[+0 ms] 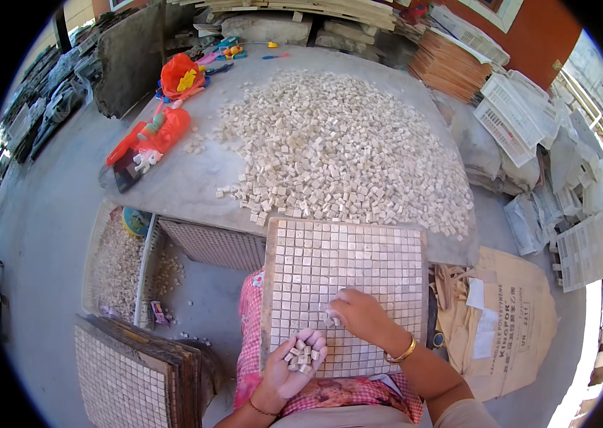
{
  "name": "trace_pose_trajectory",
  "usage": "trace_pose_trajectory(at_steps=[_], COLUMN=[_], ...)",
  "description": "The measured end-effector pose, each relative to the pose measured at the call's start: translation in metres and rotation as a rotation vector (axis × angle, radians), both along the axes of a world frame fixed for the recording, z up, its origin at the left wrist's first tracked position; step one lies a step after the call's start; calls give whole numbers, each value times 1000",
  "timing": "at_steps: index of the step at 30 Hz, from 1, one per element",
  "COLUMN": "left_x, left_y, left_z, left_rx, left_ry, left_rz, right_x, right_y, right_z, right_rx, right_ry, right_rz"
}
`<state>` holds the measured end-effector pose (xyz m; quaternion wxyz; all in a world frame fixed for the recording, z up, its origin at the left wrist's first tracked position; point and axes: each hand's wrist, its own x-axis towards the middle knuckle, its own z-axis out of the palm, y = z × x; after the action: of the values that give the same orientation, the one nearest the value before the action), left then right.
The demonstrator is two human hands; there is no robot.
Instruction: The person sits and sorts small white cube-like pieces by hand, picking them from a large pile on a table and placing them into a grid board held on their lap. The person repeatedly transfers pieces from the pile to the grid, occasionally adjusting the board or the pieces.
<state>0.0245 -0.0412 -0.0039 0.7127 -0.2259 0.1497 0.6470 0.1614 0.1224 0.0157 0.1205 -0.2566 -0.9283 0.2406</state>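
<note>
A square board (pixel 268 285) filled with rows of small pale stone mosaic tiles (pixel 337 260) lies in front of me, its near part over my lap. My left hand (pixel 284 376) is cupped palm up above the board's near left part, holding several loose mosaic tiles (pixel 303 359). Over the middle of the board, my right hand (pixel 364 318) has its fingers pinched together around a few small pale tiles (pixel 332 319). The fingers partly hide these tiles. Grid lines separate the tiles on the board, and my hands cover some of its rows.
Beyond the board, a large heap of loose tiles (pixel 344 143) spreads over a grey table (pixel 173 182). Orange-red bags (pixel 166 132) with toys lie at its left. Tile-filled boards (pixel 119 378) stand lower left beside a white crate (pixel 141 274); a brown sack (pixel 530 335) lies right.
</note>
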Motion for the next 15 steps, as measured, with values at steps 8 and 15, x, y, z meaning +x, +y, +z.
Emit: trace_pose_trajectory(at_steps=[8, 15], left_x=[-2, -5], left_y=[-2, -10], left_z=[-12, -10], left_rx=[161, 161], left_ry=[-105, -85], left_rz=[17, 23], right_x=[-3, -7], right_y=[12, 14], right_z=[0, 22], right_rx=[127, -33], right_ry=[-72, -150], right_rz=[97, 184])
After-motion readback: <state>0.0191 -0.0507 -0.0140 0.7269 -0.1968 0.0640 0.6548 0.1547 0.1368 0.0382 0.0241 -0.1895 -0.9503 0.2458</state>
